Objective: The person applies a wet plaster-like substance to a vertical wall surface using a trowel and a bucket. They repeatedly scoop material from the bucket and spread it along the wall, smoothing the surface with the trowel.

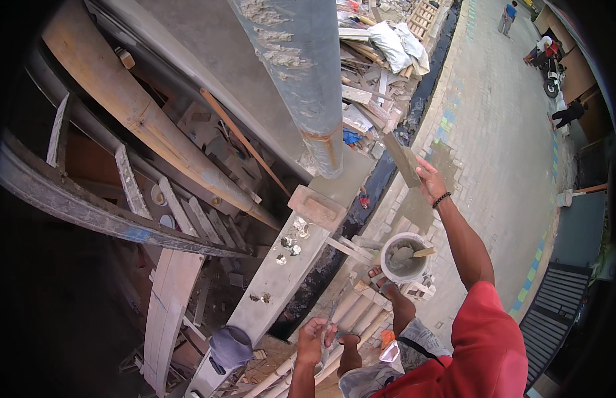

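Note:
My right hand, a dark bead band at its wrist, is raised over the ditch's edge. It grips the lower end of a flat grey-brown board, held tilted. Lower down, my left hand is closed round a thin grey tool, seen nearly edge-on, so its kind is unclear. Between the hands stands a white bucket of wet grey mortar, a wooden handle sticking out of it. A mortar-smeared brick-like block lies on the concrete ledge, near the foot of a round column.
A grey cap sits on the ledge. Bamboo poles lie by my feet. A ladder and a thick bamboo pole lean at left. Dark ditch water runs alongside. Rubble and sacks lie beyond; people and a motorcycle are across the paving.

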`<control>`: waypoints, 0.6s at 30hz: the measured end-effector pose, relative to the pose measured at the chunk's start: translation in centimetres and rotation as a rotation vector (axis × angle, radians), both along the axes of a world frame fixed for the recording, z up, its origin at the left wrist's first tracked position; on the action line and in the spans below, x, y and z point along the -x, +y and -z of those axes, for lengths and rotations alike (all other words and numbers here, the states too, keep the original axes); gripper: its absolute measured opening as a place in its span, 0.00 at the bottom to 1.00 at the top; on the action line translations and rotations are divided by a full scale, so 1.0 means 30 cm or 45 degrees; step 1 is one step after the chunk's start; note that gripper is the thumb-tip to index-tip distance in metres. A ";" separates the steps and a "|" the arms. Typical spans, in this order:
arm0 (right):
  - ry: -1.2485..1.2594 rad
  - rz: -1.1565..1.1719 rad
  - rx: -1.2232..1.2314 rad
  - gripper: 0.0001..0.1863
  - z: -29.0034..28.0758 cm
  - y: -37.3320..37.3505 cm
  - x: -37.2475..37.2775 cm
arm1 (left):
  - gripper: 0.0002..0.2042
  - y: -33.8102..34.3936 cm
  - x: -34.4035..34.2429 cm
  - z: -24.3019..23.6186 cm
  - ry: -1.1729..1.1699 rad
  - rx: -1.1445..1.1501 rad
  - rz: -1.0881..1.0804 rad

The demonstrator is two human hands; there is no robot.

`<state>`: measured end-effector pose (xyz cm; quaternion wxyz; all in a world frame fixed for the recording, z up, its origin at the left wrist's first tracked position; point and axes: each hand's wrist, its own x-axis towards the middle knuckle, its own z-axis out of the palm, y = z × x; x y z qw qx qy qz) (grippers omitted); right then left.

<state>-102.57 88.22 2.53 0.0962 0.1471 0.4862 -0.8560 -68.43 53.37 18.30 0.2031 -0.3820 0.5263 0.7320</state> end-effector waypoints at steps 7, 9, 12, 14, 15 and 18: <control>-0.004 -0.160 0.020 0.19 0.188 -0.134 0.328 | 0.06 0.096 0.032 0.081 -0.147 0.007 0.057; -0.015 -0.224 0.023 0.18 0.219 -0.168 0.371 | 0.06 0.128 0.028 0.097 -0.138 -0.071 -0.021; -0.029 -0.303 0.016 0.19 0.258 -0.215 0.388 | 0.06 0.154 0.010 0.126 -0.205 -0.126 -0.045; -0.057 -0.324 0.022 0.19 0.282 -0.231 0.389 | 0.07 0.171 0.003 0.145 -0.240 -0.162 -0.050; -0.058 -0.328 0.047 0.19 0.291 -0.242 0.388 | 0.07 0.181 0.001 0.149 -0.240 -0.183 -0.068; -0.066 -0.344 0.105 0.18 0.317 -0.258 0.388 | 0.06 0.214 0.010 0.144 -0.214 -0.175 -0.053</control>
